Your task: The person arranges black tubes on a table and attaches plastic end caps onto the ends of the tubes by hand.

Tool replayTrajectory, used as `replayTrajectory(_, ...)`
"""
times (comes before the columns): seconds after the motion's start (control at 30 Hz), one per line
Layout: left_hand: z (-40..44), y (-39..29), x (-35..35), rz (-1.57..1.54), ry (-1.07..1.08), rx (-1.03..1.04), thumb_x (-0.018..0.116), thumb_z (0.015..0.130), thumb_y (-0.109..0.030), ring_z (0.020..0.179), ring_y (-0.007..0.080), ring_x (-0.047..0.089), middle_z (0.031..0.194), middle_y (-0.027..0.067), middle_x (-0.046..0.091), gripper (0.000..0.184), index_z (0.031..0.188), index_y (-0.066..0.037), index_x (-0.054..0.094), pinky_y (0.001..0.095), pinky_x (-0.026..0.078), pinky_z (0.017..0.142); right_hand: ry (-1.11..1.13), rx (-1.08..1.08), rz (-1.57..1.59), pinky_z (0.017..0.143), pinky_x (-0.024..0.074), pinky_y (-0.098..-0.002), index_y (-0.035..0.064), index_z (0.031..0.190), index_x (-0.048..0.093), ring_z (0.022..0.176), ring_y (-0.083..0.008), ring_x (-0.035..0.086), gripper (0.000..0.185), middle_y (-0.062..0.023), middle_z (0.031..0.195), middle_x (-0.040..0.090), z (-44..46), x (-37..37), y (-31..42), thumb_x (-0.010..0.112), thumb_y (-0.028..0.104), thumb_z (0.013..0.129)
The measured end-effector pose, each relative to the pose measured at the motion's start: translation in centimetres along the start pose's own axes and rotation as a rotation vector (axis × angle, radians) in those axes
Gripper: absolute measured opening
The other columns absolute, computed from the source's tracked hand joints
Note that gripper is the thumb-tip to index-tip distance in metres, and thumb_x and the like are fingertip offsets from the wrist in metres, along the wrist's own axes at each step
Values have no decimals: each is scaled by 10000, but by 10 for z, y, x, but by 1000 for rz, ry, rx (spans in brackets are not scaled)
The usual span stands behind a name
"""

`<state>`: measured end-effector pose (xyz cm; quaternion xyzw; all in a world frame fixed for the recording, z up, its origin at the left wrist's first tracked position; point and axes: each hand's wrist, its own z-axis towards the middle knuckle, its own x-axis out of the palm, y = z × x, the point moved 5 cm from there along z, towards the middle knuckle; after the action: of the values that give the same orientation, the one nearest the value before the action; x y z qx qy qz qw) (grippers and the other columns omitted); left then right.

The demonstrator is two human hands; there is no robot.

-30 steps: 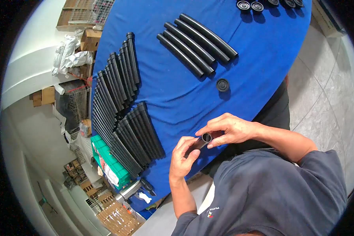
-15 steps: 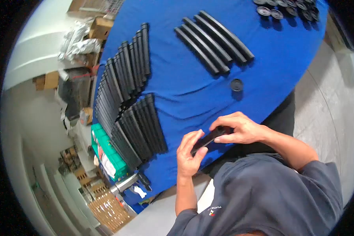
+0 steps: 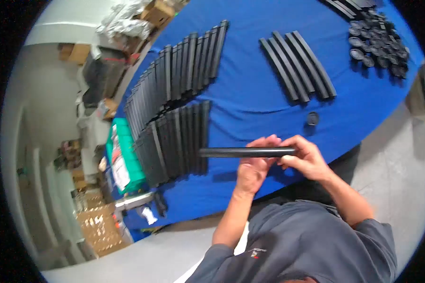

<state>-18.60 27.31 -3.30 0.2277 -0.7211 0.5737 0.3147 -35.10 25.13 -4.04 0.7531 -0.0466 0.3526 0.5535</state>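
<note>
A black tube [image 3: 245, 152] lies level across the view in front of my body, above the blue cloth [image 3: 236, 127]. My right hand [image 3: 304, 156] pinches its right end between thumb and fingers. My left hand [image 3: 257, 170] is under the middle of the tube, with fingers spread and palm up, the tube resting over it. Beyond my right hand a single round black cap [image 3: 312, 118] sits on the cloth. Several loose black tubes [image 3: 293, 63] lie side by side farther away.
Rows of black tubes [image 3: 179, 137] cover the cloth's left part. Many black caps [image 3: 375, 42] are heaped at the far right beside more tubes [image 3: 340, 7]. A green crate [image 3: 127, 158] stands at the left edge, and cardboard boxes [image 3: 157, 12] lie beyond.
The tube has swung from pointing up at the camera to lying level. My left hand has opened beneath it, while my right still grips an end. The view has shifted and turned.
</note>
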Motion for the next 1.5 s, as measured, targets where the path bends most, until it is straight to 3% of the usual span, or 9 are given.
replayTrajectory(0.13,35,0,-7,-37,57,57,682,980,-153,1309,469,554,1413,220,593,317,1273,-120,567,607,481,1089,-177,-222,-742,638,561,-340,15,1397,504,710,-204,678,596,-146,1084,687,-23,3,45,791,128,887)
replayTrajectory(0.3,52,7,-6,-24,51,90,637,1005,-118,1261,461,597,1332,262,628,289,1283,-114,558,575,544,1036,-333,-510,-1439,689,572,-415,51,1299,612,872,-328,679,468,-145,1056,658,-39,-11,103,767,137,867)
replayTrajectory(0.4,52,6,-6,-30,48,92,637,1003,-102,1256,457,601,1317,263,633,285,1275,-111,551,556,558,1027,-338,-353,-1663,796,569,-437,81,1347,585,1049,-342,642,529,-169,1190,617,-21,-21,108,757,137,850)
replayTrajectory(0.6,47,5,-4,-35,18,108,682,948,-12,1243,462,606,1291,247,645,344,1243,-108,534,551,568,1020,-149,-231,-1840,814,560,-450,60,1345,553,1043,-346,621,530,-188,1127,594,9,-38,86,716,79,842)
replayTrajectory(0.7,45,4,-6,-102,27,116,705,917,27,1230,459,615,1288,226,652,388,1237,-108,533,552,563,1029,-215,-259,-1750,807,559,-429,23,1233,578,970,-355,627,444,-174,1044,585,11,-35,91,714,40,810)
replayTrajectory(0.8,46,2,-12,-221,21,119,714,908,33,1221,454,623,1282,204,662,395,1234,-112,544,557,556,1039,-179,-215,-1217,814,555,-395,9,1164,574,925,-337,647,391,-162,1016,594,6,-27,91,721,34,803)
replayTrajectory(0.87,47,2,-14,-289,-4,103,714,909,28,1219,452,625,1275,190,669,388,1231,-117,553,561,554,1041,-211,-38,-722,929,522,-305,8,1216,563,1046,-141,626,388,-63,1113,630,5,-26,69,741,-9,872)
replayTrajectory(1.07,48,3,-11,-228,21,130,705,930,-1,1228,455,619,1260,185,676,351,1224,-131,564,570,547,1044,-161,20,-279,829,505,-223,13,1351,546,979,-60,580,443,-20,1119,606,10,-16,28,722,40,944)
replayTrajectory(1.5,44,11,-12,-201,-28,120,657,983,-55,1197,434,644,1256,251,661,325,1249,-160,502,544,592,980,-106,-280,-924,810,550,-324,-16,1271,613,973,-230,669,396,-143,1094,660,14,4,53,725,121,918)
